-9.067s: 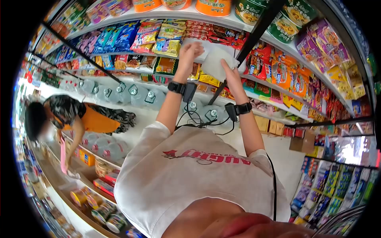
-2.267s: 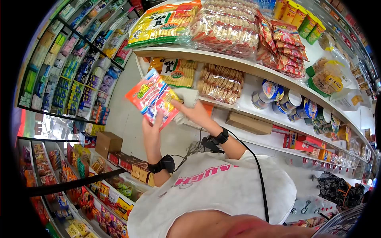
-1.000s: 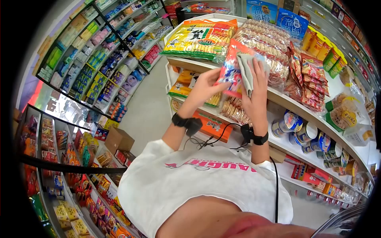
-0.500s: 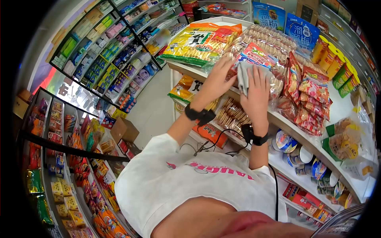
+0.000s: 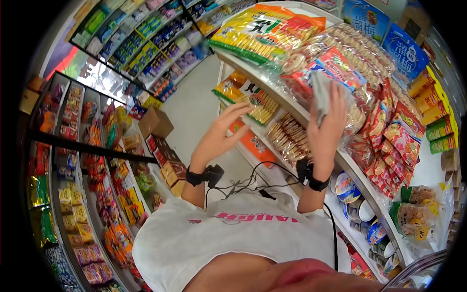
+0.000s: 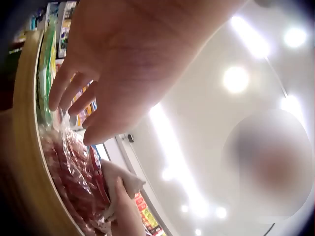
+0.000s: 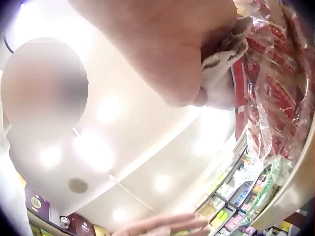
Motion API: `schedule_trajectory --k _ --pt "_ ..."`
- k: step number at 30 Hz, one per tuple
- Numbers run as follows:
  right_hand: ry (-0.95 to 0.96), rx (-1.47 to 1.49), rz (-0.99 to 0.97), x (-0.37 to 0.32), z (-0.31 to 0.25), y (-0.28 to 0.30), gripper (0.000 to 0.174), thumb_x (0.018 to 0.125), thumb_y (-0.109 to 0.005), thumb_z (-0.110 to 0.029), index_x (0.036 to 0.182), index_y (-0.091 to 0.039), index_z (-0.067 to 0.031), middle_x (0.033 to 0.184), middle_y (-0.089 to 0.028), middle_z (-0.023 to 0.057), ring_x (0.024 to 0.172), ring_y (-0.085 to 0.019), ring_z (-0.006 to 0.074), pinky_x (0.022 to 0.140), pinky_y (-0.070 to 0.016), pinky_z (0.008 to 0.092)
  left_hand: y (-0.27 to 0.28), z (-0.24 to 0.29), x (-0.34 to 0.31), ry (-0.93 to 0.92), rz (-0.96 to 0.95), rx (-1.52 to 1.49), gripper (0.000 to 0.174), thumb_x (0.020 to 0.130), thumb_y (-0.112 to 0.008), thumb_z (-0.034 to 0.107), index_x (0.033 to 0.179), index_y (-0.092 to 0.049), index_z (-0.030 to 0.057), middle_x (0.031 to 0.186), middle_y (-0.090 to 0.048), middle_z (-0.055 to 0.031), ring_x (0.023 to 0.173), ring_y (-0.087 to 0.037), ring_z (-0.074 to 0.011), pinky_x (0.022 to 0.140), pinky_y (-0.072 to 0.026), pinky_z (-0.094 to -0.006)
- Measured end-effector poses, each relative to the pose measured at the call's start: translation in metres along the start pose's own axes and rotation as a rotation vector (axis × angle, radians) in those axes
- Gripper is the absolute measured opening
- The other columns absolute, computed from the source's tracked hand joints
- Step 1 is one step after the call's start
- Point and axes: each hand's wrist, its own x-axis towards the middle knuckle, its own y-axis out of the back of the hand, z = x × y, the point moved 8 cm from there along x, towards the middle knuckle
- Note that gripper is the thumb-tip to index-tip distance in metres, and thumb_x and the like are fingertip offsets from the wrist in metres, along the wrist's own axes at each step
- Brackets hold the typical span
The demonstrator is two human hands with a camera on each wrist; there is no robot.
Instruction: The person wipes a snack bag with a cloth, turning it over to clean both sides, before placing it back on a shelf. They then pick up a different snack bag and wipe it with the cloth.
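Observation:
My right hand [image 5: 330, 114] holds a folded grey cloth [image 5: 321, 92] against a red and blue snack packet [image 5: 335, 65]. The packet lies on clear bags of round crackers [image 5: 357, 44] on the display's top shelf. In the left wrist view, the thumb of that hand lies along the cloth [image 6: 120, 179]; in the right wrist view its fingers are mostly hidden. My left hand [image 5: 221, 134] is lifted off the packet, in the air in front of the shelf edge, fingers spread and holding nothing.
A yellow bag of rice crackers [image 5: 267, 34] lies left of the packet; red snack bags [image 5: 394, 141] and yellow and green canisters [image 5: 433, 107] stand right. Tins [image 5: 348, 187] fill the lower shelf. A cardboard box [image 5: 155, 121] sits on the floor; cables [image 5: 253, 180] link my wrists.
The snack packet, earlier held in both hands, was laid on the cracker bags. My left hand has since moved off it, left and toward me; my right hand stays there with the cloth.

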Motion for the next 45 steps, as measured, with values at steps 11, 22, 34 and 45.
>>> schedule_trajectory --k 11,22,34,45 --pt "-0.611 0.548 0.039 -0.024 0.016 -0.026 0.068 0.098 -0.057 -0.046 0.139 -0.047 0.0081 0.139 -0.053 0.0185 0.122 -0.052 0.0238 0.102 -0.0404 0.0347 0.135 -0.043 -0.274 0.51 0.59 -0.037 0.03 0.094 -0.062 0.007 0.123 -0.062 0.0008 0.12 -0.064 -0.0145 0.109 -0.062 -0.0242 0.093 -0.0512 -0.0328" --pt "-0.323 0.843 -0.134 -0.114 -0.132 -0.089 0.064 0.101 -0.05 -0.042 0.144 -0.043 0.0051 0.147 -0.044 0.0175 0.131 -0.047 0.0282 0.109 -0.0376 0.04 0.139 0.008 -0.587 0.645 1.164 -0.102 0.023 0.097 -0.061 0.015 0.115 -0.065 0.0013 0.105 -0.07 -0.0063 0.097 -0.065 -0.0149 0.084 -0.0511 -0.0279" --pt "-0.39 1.183 -0.807 -0.261 -0.372 -0.166 0.06 0.103 -0.043 -0.044 0.146 -0.04 -0.0015 0.147 -0.043 0.0161 0.13 -0.048 0.0333 0.103 -0.046 0.0473 0.084 0.115 -0.756 0.795 1.581 -0.067 0.024 0.099 -0.059 0.017 0.116 -0.065 0.0006 0.107 -0.07 -0.0061 0.1 -0.066 -0.0142 0.088 -0.0519 -0.0288" --pt "-0.519 1.329 -1.342 -0.371 -0.462 -0.274 0.066 0.1 -0.05 -0.043 0.147 -0.038 0.0023 0.149 -0.043 0.0154 0.135 -0.042 0.0298 0.114 -0.0299 0.0434 0.013 0.173 -0.836 1.003 2.114 0.058 0.029 0.089 -0.066 0.004 0.117 -0.064 -0.0015 0.099 -0.07 -0.0072 0.093 -0.067 -0.0152 0.083 -0.0508 -0.026"
